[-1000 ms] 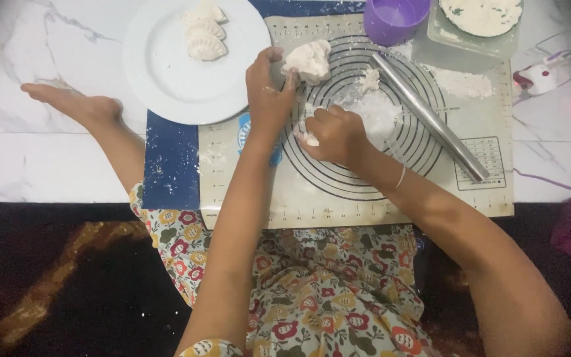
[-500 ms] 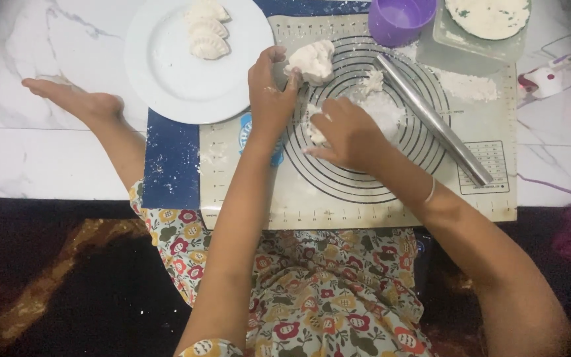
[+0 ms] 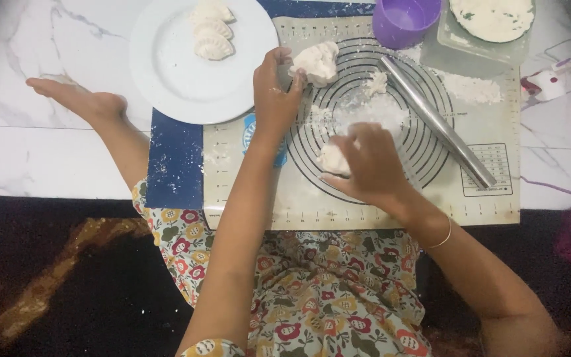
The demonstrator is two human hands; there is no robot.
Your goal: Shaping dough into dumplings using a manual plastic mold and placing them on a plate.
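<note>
The left hand holds the big lump of dough; its fingers curl around the lump's near side and pinch it. The right hand has its fingers bent over a small piece of dough, which peeks out just past the fingertips and sits on the baking mat with its ring lines.

Three folded dumplings already lie on the white plate, just beyond the left fingers. So some are made, I think, but the big lump is still large, and much dough is left to shape. The small piece is not flat yet.

A metal rolling pin lies slanted just past the right fingers, with loose flour between the two hands. A purple cup and a tray with a flat round of dough sit farther off. A bare foot rests well away from the left fingers. Nothing blocks the hands.
</note>
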